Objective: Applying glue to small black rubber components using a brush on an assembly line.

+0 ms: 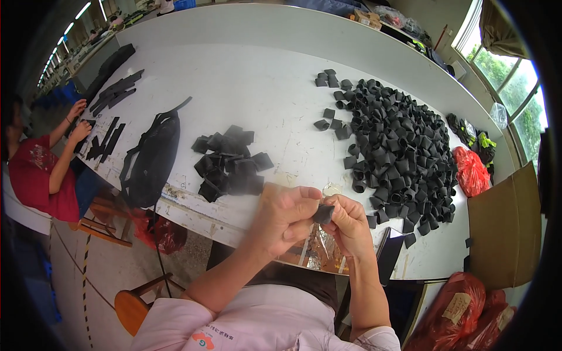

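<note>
A small black fabric loop [324, 214] is pinched between both my hands, just over the table's front edge. My left hand [287, 216] is closed on its left side, fingers bent toward it. On the other side my right hand [349, 221] grips it between thumb and fingers. Ahead and to the left lies a small pile of flat black fabric pieces [229, 161]. Spread to the right of my hands is a large heap of black fabric loops [401, 146], many standing as short open tubes. The inside of the held loop is hidden by my fingers.
A black bag with straps [153, 155] lies left on the white table [257, 76]. At far left a co-worker in a red shirt [41, 172] handles black strips [111, 140]. Red plastic bags [471, 171] and a cardboard sheet [502, 225] stand right; a wooden stool [132, 310] is below.
</note>
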Motion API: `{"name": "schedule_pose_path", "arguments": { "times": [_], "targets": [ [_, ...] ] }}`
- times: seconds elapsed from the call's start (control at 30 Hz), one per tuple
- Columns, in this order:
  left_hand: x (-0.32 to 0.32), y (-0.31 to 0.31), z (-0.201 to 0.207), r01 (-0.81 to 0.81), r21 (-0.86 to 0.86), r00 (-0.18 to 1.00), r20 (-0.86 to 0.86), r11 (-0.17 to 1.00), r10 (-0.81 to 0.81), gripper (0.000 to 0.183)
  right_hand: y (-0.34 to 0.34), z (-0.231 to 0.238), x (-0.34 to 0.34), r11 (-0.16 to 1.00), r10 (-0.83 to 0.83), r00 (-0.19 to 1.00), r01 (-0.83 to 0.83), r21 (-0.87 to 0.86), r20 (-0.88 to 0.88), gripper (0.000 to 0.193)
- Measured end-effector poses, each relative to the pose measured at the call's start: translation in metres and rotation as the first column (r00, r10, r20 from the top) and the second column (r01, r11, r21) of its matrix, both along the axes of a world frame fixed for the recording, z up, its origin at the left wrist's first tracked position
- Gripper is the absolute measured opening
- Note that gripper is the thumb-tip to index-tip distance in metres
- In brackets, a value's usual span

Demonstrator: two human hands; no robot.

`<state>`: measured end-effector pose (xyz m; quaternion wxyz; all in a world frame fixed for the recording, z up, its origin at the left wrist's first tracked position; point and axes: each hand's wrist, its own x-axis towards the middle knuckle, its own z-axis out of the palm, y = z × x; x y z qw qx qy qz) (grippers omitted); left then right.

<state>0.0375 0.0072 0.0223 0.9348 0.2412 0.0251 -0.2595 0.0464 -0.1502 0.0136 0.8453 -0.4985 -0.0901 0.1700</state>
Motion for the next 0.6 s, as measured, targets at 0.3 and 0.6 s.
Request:
{"name": "schedule_pose_path", "arguments": {
  "times": [0.3, 0.6],
  "targets": [
    [0.0, -0.002, -0.011, 0.012, -0.309, 0.989, -0.134, 0.951, -0.056, 0.015, 0.003, 0.002, 0.008, 0.999, 0.049, 0.998, -0.049, -0.003, 0.033, 0.024],
    [-0.001, -0.016, 0.019, -0.786, 0.424, 0.493, 0.869, 0.45, 0.044, 0.023, 0.001, 0.003, -0.001, 0.815, -0.17, 0.916, 0.338, -0.47, 0.363, 0.016]
  ]
}}
